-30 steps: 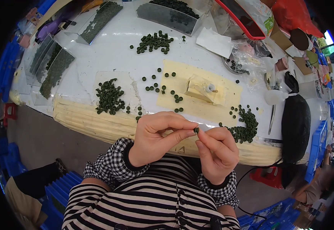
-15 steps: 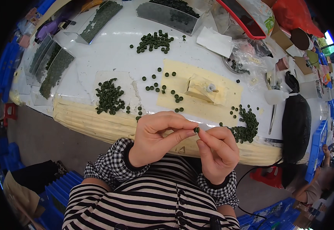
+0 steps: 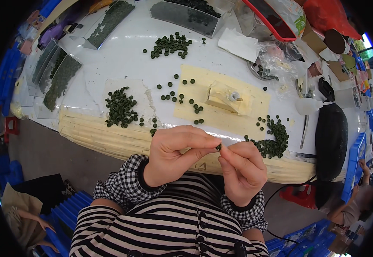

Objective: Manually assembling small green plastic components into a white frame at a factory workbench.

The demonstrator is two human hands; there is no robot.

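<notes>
Between my two hands is a small dark green round piece [image 3: 218, 147], mostly covered by fingertips. My left hand [image 3: 176, 150] pinches it between thumb and forefinger. From the other side, my right hand [image 3: 243, 165] has its thumb and forefinger closed against the same piece. Both hands are held over the padded front edge [image 3: 109, 136] of the white table. Beyond them lie loose green pieces on a yellow sheet [image 3: 190, 75], around a block with a small nozzle [image 3: 234, 97]. One heap of green pieces [image 3: 121, 107] is left of my hands, another heap [image 3: 276, 139] to the right.
A third green heap [image 3: 169, 46] lies farther back. Clear bins [image 3: 62, 81] of green parts stand at the left, another bin [image 3: 186, 17] at the back. A red-framed device [image 3: 272, 19], white paper [image 3: 238, 44] and a black bag [image 3: 331, 141] are at the right. Other people's arms show at both sides.
The small piece has turned slightly between my fingertips. My hands stay almost in place. At the lower left, another person's arms have come into view.
</notes>
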